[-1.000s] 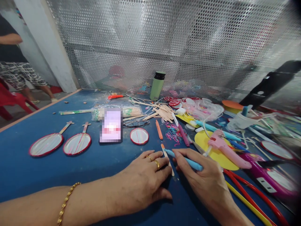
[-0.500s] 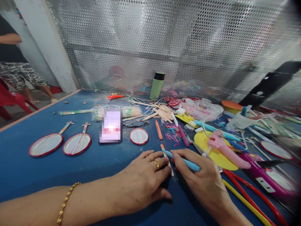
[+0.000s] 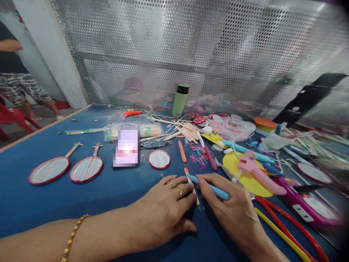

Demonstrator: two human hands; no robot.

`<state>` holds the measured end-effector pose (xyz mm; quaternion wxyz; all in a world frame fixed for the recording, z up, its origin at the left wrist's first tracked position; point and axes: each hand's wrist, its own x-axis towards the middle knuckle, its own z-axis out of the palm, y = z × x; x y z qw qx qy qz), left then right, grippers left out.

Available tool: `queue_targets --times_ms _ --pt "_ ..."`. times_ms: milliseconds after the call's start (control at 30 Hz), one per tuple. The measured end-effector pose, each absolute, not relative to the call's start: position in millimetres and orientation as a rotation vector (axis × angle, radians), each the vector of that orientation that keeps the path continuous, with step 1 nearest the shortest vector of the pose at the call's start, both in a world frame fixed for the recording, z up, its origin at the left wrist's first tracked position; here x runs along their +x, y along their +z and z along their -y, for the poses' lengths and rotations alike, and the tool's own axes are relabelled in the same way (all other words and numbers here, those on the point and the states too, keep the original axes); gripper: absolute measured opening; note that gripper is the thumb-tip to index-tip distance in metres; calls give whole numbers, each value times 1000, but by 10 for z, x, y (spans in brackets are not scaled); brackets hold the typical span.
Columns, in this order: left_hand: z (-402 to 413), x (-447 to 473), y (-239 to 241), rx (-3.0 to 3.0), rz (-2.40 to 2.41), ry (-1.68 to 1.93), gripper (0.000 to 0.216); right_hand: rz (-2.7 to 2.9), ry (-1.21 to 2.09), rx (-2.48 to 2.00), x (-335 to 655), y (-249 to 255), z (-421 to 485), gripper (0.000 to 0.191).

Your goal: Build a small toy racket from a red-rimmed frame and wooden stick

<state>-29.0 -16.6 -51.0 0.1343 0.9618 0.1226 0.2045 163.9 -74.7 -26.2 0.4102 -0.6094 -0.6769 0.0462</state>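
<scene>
A wooden craft stick [image 3: 195,198] lies on the blue table, its far end coloured orange with a touch of blue below. My left hand [image 3: 166,209] rests flat on the table, fingers stretched out, the fingertips pressing the stick's left edge. A blue marker [image 3: 219,192] is gripped in my right hand [image 3: 231,203], with its tip on the stick just under the orange part. Beyond the stick lies an orange marker [image 3: 182,151]. To its right are a purple marker [image 3: 209,157] and a tangle of coloured elastic bands [image 3: 200,156].
Two red-rimmed discs with stick handles [image 3: 86,169] lie left, near a phone [image 3: 127,147] and a smaller disc [image 3: 159,159]. Loose sticks [image 3: 188,130] and a green bottle [image 3: 180,102] are behind. A pink glue gun [image 3: 260,171] and red-handled pliers [image 3: 294,218] lie right.
The whole view has shifted slightly, so things sit a little further left. The marker tip stays at the stick's coloured end, and both hands keep nearly the same pose.
</scene>
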Motion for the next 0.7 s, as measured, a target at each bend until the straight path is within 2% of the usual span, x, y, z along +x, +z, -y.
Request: queue_targets --times_ms 233,367,467,700 --pt "170 -286 -528 2779 -370 581 56 1661 17 -1450 1726 -213 874 18" --pt "175 -289 -530 2771 -372 603 55 1809 -229 -1464 1993 -51 988 19" --pt "178 -299 -527 2784 -367 603 54 1835 -375 -1607 2257 82 958 29" --pt "180 -287 -546 2789 -366 597 53 2089 -218 -1763 2204 208 483 37"
